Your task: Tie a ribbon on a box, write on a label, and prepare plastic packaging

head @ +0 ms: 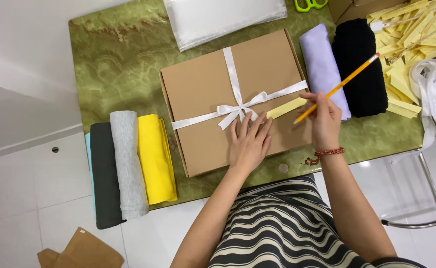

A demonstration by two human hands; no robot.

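Item: brown cardboard box point(208, 89), centre of green table point(114, 59), tied with white ribbon point(235, 106).
Left hand point(250, 141) — flat, open, pressing lid.
Right hand point(324, 119) — pinching yellow pencil point(339, 87) over yellow slip point(286, 107).
Risk: slip likely slides when written on; sleeve may snag bow.

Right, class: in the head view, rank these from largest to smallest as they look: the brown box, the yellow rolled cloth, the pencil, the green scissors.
1. Brown box
2. Yellow rolled cloth
3. Pencil
4. Green scissors, though they are cut off by the frame edge, so their full size is unsure.
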